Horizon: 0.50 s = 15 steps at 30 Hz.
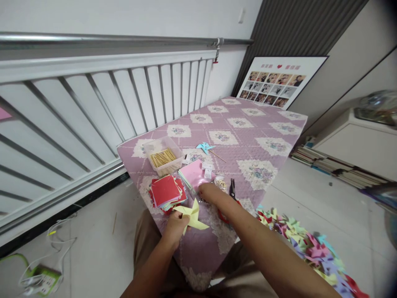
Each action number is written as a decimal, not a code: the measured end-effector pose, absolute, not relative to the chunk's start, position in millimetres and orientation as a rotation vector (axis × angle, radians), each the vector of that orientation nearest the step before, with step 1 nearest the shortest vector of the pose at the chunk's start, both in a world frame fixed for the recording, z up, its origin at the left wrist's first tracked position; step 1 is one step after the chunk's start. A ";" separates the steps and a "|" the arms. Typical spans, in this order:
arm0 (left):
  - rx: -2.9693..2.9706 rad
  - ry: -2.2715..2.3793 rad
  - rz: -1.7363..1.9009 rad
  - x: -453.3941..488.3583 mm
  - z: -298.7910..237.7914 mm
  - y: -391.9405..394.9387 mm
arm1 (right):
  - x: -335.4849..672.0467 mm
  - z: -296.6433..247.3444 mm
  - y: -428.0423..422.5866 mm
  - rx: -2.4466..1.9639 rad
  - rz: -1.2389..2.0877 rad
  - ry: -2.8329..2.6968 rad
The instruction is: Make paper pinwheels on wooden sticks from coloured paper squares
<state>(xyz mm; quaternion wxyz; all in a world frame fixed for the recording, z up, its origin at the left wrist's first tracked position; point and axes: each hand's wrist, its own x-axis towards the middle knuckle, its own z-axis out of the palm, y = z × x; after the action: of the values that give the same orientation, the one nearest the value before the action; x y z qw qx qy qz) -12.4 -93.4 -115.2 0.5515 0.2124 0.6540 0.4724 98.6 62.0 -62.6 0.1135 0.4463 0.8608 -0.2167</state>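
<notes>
My left hand (176,227) pinches a pale yellow folded-paper pinwheel (192,218) near the front corner of the table. My right hand (207,192) reaches down beside a stack of pink paper squares (194,173), its fingers curled together. Whatever lies between those fingers is too small or hidden to make out. Just right of that hand stands a small round tub of wooden pieces (221,183). Black-bladed scissors (232,188) lie farther right, their red handles partly behind my right forearm. Left of the pink squares is a pile of red and mixed-colour paper squares (166,192).
A clear plastic box (178,164) of thin wooden sticks stands at the table's left edge. Behind it lies a blue pinwheel on a stick (205,148). Many coloured pinwheels (307,244) heap up on the floor at right. A white radiator (124,95) borders the table.
</notes>
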 end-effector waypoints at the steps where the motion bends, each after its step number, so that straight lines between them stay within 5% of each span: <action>1: 0.501 1.546 1.121 -12.4 -115.1 -93.5 | 99.4 -61.0 62.1 1.331 -0.668 2.546; 7: 0.496 1.540 1.121 -13.3 -116.3 -93.5 | 115.6 -43.4 47.4 1.660 -0.939 2.723; 15: 0.485 1.552 1.127 -11.9 -113.5 -93.8 | 150.4 -52.0 -27.3 1.685 -1.815 2.602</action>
<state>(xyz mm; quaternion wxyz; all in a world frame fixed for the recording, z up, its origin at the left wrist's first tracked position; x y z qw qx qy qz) -11.9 -93.8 -113.5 0.5494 0.2049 0.6555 0.4759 150.4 -27.3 -52.0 -0.2235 0.4573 0.7060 -0.4925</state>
